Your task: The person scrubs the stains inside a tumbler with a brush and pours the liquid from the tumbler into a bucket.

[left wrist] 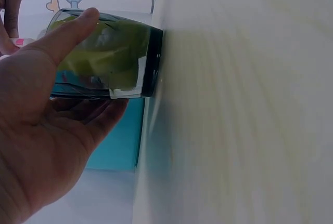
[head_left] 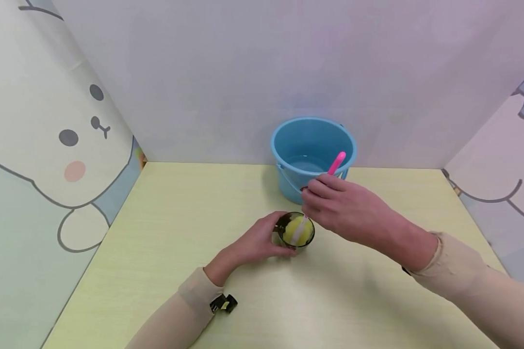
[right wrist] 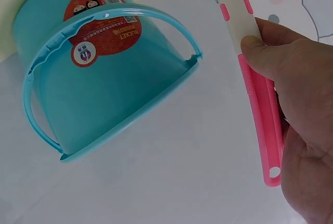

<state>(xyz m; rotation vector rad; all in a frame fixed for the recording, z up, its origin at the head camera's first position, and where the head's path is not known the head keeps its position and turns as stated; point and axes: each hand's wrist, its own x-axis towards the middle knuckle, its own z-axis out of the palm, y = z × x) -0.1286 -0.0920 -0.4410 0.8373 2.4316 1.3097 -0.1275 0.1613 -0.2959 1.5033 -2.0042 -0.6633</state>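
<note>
My left hand (head_left: 260,239) grips a dark-tinted drinking glass (left wrist: 147,63) by its side, thumb on one side and fingers on the other. The glass stands on the table with its mouth up and has a pale label patch. Inside it sits the yellow sponge head (head_left: 299,230) of a cup brush. My right hand (head_left: 342,206) holds the brush's pink and white handle (right wrist: 263,115), with the thumb pressed along it in the right wrist view. The handle leans up and away from the glass, its pink end in front of the bucket.
A blue bucket (head_left: 288,182) stands behind the glass against the back wall, a little clear liquid seeming to lie at its bottom. Its carrying handle (right wrist: 156,12) hangs down at the front. Cartoon-printed panels (head_left: 35,135) border the pale yellow table (head_left: 179,208).
</note>
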